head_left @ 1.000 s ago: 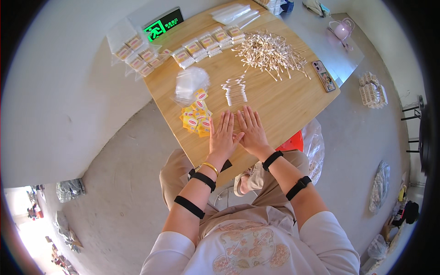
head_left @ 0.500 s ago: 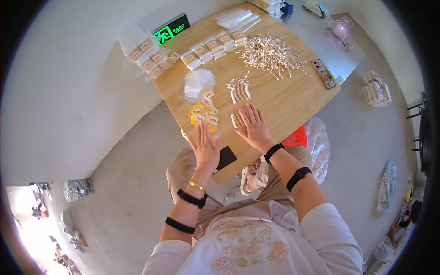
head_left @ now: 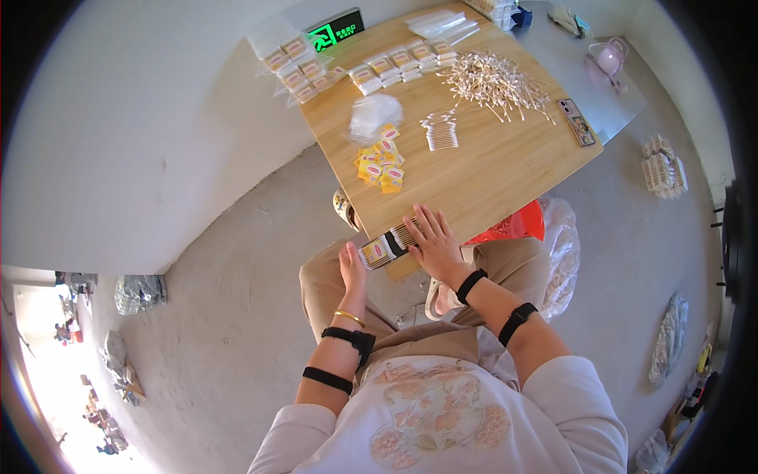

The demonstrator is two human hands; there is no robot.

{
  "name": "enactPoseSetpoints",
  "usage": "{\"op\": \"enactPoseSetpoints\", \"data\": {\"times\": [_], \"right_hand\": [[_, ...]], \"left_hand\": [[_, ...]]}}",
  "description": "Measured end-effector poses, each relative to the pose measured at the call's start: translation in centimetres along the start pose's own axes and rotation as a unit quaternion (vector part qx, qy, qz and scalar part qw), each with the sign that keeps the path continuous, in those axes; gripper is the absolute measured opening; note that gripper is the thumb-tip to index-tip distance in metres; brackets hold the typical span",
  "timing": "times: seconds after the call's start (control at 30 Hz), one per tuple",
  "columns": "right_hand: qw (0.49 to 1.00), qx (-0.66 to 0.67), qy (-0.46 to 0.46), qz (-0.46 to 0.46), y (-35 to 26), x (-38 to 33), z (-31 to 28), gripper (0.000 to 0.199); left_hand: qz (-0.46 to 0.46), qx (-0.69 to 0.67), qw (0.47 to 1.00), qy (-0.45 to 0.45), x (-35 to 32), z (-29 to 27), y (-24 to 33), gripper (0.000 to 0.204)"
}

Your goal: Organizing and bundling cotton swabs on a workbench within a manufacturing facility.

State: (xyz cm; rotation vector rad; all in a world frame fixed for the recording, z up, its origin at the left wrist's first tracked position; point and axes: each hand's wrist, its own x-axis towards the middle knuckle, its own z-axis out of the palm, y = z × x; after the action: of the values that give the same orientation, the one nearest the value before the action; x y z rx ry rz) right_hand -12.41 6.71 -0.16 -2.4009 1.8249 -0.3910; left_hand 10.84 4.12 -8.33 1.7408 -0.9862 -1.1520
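Left hand (head_left: 352,267) now pulled back to near desk (head_left: 505,170) edge, grip closed on swab packet (head_left: 388,246) end. Right hand (head_left: 430,241) flat, open, pressing other end. Both previously palms-down mid-desk. Packet evidently gathered, being squared.

The near half of the wooden table (head_left: 505,170) is mostly bare board, so a hand could pass freely between the near edge and the things farther back. At that edge the right hand (head_left: 433,243) lies flat, and the left hand (head_left: 352,268) sits just off the corner, a packet of cotton swabs (head_left: 388,246) between them. Farther in, yellow sachets (head_left: 379,162) and a small bundle of swabs (head_left: 440,130) leave a narrow lane between them. Behind, a loose heap of swabs (head_left: 496,79), a crumpled clear bag (head_left: 373,116) and rows of packed packets (head_left: 351,63) crowd the far side. A phone (head_left: 578,122) lies near the right edge.
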Motion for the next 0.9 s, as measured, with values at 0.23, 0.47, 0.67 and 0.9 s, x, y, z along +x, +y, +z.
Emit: {"op": "enactPoseSetpoints", "data": {"times": [0.23, 0.47, 0.67, 0.9], "right_hand": [[1.0, 0.006, -0.006, -0.007, -0.2, -0.8, 0.7, 0.07], [1.0, 0.02, -0.02, -0.015, -0.6, -0.6, 0.1, 0.078], [0.999, 0.028, -0.034, -0.014, -1.5, -0.3, -0.1, 0.082], [0.998, 0.057, -0.038, -0.016, -4.0, -0.2, 0.6, 0.085]], "left_hand": [[0.007, 0.191, 0.979, 0.063, -1.9, 2.1, 3.4, 0.067], [0.046, 0.114, 0.991, 0.056, -2.0, 2.4, 3.2, 0.069], [-0.016, -0.015, 0.998, 0.053, -1.7, 2.6, 2.4, 0.064], [0.014, -0.009, 0.999, 0.043, -2.6, 2.8, 3.8, 0.062]]}}
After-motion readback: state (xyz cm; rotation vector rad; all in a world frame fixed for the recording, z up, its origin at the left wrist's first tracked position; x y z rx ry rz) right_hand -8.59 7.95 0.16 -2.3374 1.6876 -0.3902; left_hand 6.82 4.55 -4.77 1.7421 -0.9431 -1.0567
